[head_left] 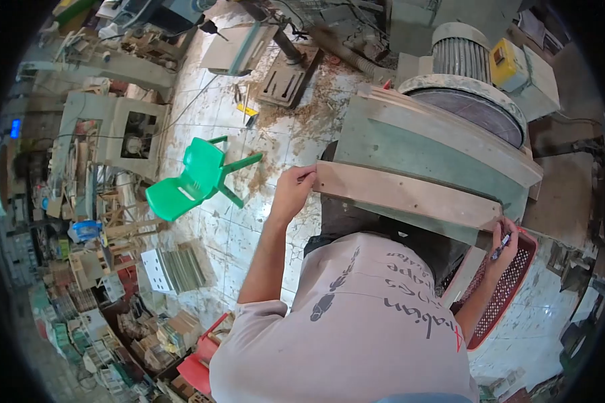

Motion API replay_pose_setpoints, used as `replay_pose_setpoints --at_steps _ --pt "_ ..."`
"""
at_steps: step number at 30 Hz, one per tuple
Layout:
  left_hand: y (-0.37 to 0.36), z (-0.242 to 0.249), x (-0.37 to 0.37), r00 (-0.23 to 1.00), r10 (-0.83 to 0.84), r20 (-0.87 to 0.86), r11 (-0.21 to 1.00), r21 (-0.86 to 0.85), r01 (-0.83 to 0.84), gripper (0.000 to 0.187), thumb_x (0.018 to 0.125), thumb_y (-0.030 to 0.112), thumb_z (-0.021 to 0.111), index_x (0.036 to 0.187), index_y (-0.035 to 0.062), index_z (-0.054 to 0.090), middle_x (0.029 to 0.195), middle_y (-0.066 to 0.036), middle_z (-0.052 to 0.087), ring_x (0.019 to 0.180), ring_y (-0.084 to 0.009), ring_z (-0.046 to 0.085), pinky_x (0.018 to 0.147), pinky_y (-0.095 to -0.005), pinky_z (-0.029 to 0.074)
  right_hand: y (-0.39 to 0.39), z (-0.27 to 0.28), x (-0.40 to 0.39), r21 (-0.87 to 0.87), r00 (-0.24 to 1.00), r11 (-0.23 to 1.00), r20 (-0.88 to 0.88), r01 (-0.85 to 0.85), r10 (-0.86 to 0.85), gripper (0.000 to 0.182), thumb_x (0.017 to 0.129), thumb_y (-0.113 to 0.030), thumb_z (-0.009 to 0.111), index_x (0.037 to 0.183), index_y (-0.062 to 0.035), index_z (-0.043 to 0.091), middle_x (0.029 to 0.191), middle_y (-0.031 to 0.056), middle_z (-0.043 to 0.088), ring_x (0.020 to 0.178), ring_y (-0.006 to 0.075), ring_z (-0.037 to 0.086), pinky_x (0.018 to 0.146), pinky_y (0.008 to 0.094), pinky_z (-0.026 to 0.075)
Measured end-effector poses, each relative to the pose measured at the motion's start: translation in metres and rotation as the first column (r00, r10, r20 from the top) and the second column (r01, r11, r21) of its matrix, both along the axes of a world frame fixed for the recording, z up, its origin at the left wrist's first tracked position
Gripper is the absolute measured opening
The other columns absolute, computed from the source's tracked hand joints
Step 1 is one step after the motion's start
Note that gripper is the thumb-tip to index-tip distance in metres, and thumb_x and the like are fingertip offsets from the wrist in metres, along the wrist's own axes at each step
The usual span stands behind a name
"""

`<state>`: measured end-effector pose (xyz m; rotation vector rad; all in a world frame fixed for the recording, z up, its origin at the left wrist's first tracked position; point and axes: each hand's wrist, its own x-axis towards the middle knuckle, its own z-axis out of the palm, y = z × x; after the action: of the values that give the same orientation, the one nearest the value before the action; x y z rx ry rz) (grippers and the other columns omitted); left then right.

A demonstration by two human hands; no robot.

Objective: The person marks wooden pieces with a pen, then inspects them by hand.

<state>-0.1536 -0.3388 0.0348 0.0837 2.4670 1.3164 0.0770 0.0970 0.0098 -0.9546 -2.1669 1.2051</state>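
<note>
A long, flat wooden board [403, 191] with a few small dark holes lies across the near edge of the sander's green table [444, 151]. My left hand [294, 191] pinches its left end between thumb and fingers. At the right end, my right hand [505, 243] holds the board's corner with a pen [501, 246] tucked in its fingers. Behind the board, a curved wooden piece [450, 138] rests on the same table, close to the round sanding disc [474, 115].
The disc sander's motor [460, 54] stands behind the table. A red plastic crate [501, 295] sits by my right side. On the left are a green plastic chair [191, 178], a drill press base [289, 77], a stack of panels [175, 271] and scattered wood offcuts.
</note>
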Motion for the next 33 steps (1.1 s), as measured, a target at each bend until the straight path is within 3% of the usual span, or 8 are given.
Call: replay_pose_setpoints --at_steps 8,11,13,14,15,17,22,33 --pt "-0.002 0.007 0.001 1.000 -0.013 0.027 1.000 -0.027 0.014 0.027 0.089 0.009 0.058 0.111 -0.0039 0.065 0.088 -0.011 0.070 0.083 -0.0159 0.063 0.078 -0.0282 0.049 0.004 -0.006 0.005 -0.043 0.999 0.999 -0.032 -0.016 0.015 0.024 0.089 -0.004 0.063 0.112 0.0035 0.058 0.108 0.0104 0.062 0.101 0.0195 0.059 0.093 0.0312 0.045" --pt "0.000 0.023 -0.001 0.990 -0.070 0.122 0.995 -0.067 0.078 0.039 0.084 0.013 0.066 0.121 0.0005 0.061 0.108 -0.014 0.066 0.096 -0.0214 0.062 0.086 -0.0320 0.048 0.002 0.005 0.002 -0.080 1.000 0.997 -0.006 -0.004 0.003 0.027 0.088 -0.003 0.064 0.113 0.0022 0.057 0.112 0.0106 0.061 0.105 0.0205 0.058 0.093 0.0308 0.045" --pt "0.013 0.051 0.005 0.933 -0.301 -0.196 0.935 -0.254 0.248 0.062 0.076 0.016 0.075 0.133 0.0076 0.051 0.132 -0.015 0.052 0.116 -0.0289 0.053 0.097 -0.0373 0.044 -0.008 0.028 -0.007 0.032 0.993 0.993 0.045 -0.115 0.113 0.035 0.083 0.000 0.066 0.117 0.0002 0.056 0.120 0.0110 0.058 0.112 0.0217 0.055 0.096 0.0316 0.044" --pt "0.014 0.055 0.002 0.911 -0.398 -0.110 0.883 -0.313 0.349 0.080 0.069 0.015 0.080 0.139 0.0131 0.043 0.143 -0.013 0.038 0.129 -0.0335 0.041 0.104 -0.0410 0.039 -0.006 0.031 -0.006 0.119 0.969 0.965 0.104 -0.235 0.223 0.050 0.076 0.003 0.071 0.122 -0.0026 0.054 0.128 0.0126 0.054 0.121 0.0236 0.049 0.102 0.0344 0.040" --pt "0.018 0.059 0.001 0.887 -0.448 -0.115 0.859 -0.332 0.390 0.078 0.068 0.013 0.080 0.138 0.0132 0.045 0.142 -0.012 0.040 0.128 -0.0337 0.041 0.104 -0.0409 0.039 -0.008 0.033 -0.010 -0.136 0.970 0.963 0.043 -0.231 0.239 0.062 0.068 0.002 0.077 0.124 -0.0040 0.052 0.134 0.0142 0.051 0.128 0.0269 0.044 0.106 0.0370 0.036" --pt "0.021 0.059 -0.002 0.835 -0.537 -0.122 0.816 -0.326 0.477 0.076 0.068 0.011 0.080 0.136 0.0133 0.046 0.140 -0.012 0.043 0.128 -0.0339 0.042 0.104 -0.0409 0.039 -0.011 0.049 -0.024 0.124 0.859 0.857 0.192 -0.500 0.474 0.071 0.058 -0.005 0.083 0.122 -0.0057 0.052 0.139 0.0162 0.047 0.133 0.0336 0.038 0.109 0.0402 0.034" --pt "0.025 0.055 -0.014 0.739 -0.672 -0.059 0.679 -0.446 0.582 0.067 0.066 0.006 0.077 0.128 0.0122 0.051 0.134 -0.010 0.048 0.123 -0.0322 0.046 0.103 -0.0403 0.040 0.006 0.064 -0.047 0.207 0.597 0.577 0.477 -0.790 0.645 0.056 0.064 -0.008 0.079 0.115 -0.0083 0.055 0.135 0.0170 0.049 0.129 0.0354 0.041 0.106 0.0426 0.036" --pt "0.024 0.053 -0.018 0.708 -0.701 -0.091 0.670 -0.423 0.610 0.066 0.064 0.004 0.078 0.126 0.0112 0.054 0.127 -0.011 0.051 0.119 -0.0312 0.048 0.100 -0.0395 0.042 0.021 0.067 -0.057 0.144 0.540 0.535 0.425 -0.833 0.726 0.055 0.061 -0.007 0.079 0.111 -0.0062 0.055 0.118 0.0155 0.058 0.109 0.0365 0.054 0.094 0.0420 0.045"
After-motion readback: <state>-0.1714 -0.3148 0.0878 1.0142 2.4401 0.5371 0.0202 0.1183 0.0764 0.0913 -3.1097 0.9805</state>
